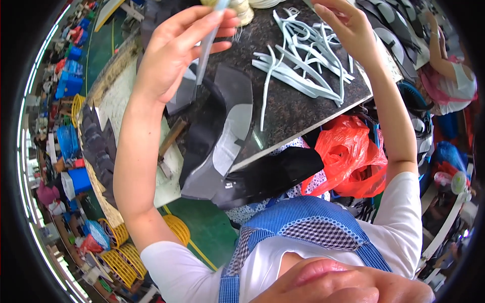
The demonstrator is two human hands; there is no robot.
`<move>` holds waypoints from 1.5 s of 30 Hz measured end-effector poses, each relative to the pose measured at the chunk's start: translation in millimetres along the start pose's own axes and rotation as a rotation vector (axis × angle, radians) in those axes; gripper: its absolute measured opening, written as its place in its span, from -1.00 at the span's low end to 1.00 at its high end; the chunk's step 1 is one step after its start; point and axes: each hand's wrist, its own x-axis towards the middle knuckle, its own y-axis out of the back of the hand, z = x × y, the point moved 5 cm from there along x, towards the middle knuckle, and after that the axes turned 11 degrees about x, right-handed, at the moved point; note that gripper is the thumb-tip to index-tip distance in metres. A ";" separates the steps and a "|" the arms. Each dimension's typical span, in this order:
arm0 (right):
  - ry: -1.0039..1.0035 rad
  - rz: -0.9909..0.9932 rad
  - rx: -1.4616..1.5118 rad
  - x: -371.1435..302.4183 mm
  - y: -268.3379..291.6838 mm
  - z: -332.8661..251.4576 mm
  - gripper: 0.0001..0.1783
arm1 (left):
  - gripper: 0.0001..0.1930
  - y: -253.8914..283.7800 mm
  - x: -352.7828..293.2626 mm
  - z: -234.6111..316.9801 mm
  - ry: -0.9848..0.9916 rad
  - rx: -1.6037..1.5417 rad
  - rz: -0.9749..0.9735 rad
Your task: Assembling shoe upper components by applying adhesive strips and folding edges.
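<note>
My left hand (184, 48) is raised over the left part of the table, holding a pale bluish strip (204, 55) between thumb and fingers. The strip hangs down, slightly blurred. Below it lie black and grey cut pieces (237, 88), like shoe-upper parts, with light grey patches; one black piece (278, 171) hangs over the table's front edge. Off to the right, my right hand (348, 25) is up near the top edge of the view, fingers curved and apart, with nothing visible in them. Between the hands a loose pile of similar pale strips (303, 63) lies on the dark speckled tabletop (280, 118).
A red plastic bag (348, 151) bulges below the table's front edge. Cream-coloured spools (245, 12) stand at the far side. More dark pieces (391, 50) are stacked at right, near another person (447, 81). Yellow baskets (121, 265) and blue bins (68, 83) stand at left.
</note>
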 end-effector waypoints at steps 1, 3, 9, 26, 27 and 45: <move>0.055 -0.132 0.226 -3.8 -31.0 -20.3 -0.51 | -0.69 -10.2 -2.8 4.8 0.023 -0.013 0.028; 0.055 -0.242 0.669 -21.6 -78.9 -51.8 -0.53 | -0.62 -36.6 -4.8 0.0 0.206 -0.146 0.086; 0.083 0.012 0.582 -42.2 -64.7 -96.1 -0.45 | -0.64 -88.7 -110.4 -12.2 -0.272 0.752 0.131; -0.369 -0.929 0.071 -101.3 -168.7 -102.8 -0.76 | -0.62 -104.0 -271.4 -101.8 -0.090 1.307 0.466; -0.305 -1.004 -0.082 -102.4 -186.8 -75.5 -0.84 | -0.59 -106.1 -277.4 -103.8 0.006 1.332 0.485; 0.182 -0.998 -0.643 -99.9 -252.6 -44.1 -0.63 | -0.66 -90.0 -276.4 -101.8 -0.059 1.262 0.448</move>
